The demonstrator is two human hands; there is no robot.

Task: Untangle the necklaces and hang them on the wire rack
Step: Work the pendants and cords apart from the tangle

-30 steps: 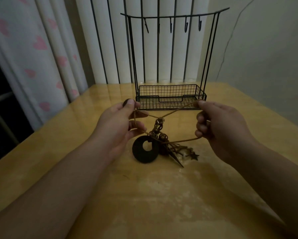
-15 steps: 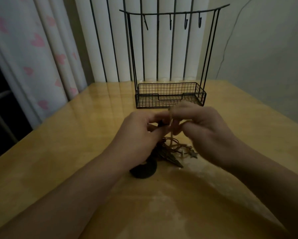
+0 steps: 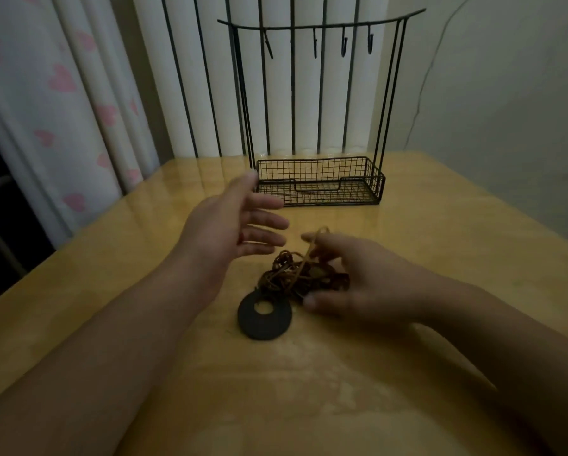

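My left hand (image 3: 225,225) hovers over the table (image 3: 440,258), palm turned inward, fingers straight and spread, holding nothing, its fingertips reaching toward the front left corner of the wire rack's basket. My right hand (image 3: 358,284) is low over the tangle, fingers loosely curved; a loop of tan cord (image 3: 312,245) rises out of the heap and passes over my index finger (image 3: 322,240), and whether I'm actually pinching it I can't tell, as the light is dim and the fingers hide the contact. My thumb (image 3: 322,302) lies on the near side of the pile, just beside it. The tangled necklaces (image 3: 295,278) sit in a dark brown heap of cords and chain around the middle of the table, between my two hands and closer to the right one. A black ring-shaped pendant (image 3: 264,315) lies flat on the wood at the heap's near left edge, touching the cords. The wire rack (image 3: 318,179) stands upright toward the far edge of the table, well apart from the necklaces, mesh basket at its base and a curved top bar (image 3: 322,24) carrying four small hooks (image 3: 343,44), all bare. Behind it runs a white pleated curtain with thin dark stripes (image 3: 276,93), and to the left hangs a pale curtain with pink hearts (image 3: 62,80).
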